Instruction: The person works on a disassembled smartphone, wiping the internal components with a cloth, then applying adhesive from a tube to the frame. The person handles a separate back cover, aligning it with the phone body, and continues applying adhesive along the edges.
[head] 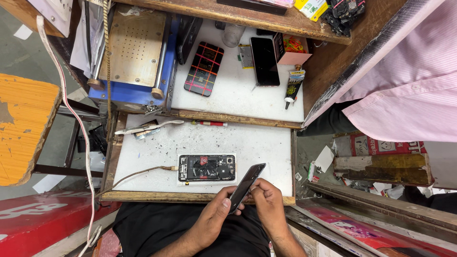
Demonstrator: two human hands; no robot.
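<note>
Head view: both hands grip a dark screen panel (246, 185) over the tray's (266, 143) near edge — left hand (216, 212) closed round its lower end, right hand (267, 197) pinching its side. The opened phone (207, 168) lies just beyond, cable (143, 172) plugged in — panel off, insides exposed, nothing yet refitted.

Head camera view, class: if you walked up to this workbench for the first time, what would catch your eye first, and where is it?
First, the left hand and right hand at the near edge, together holding a thin dark phone panel tilted on edge. Just beyond it, an opened phone lies flat on the white tray, its insides showing and a cable plugged into its left end. At the far left stands a blue machine with a metal plate.
</note>
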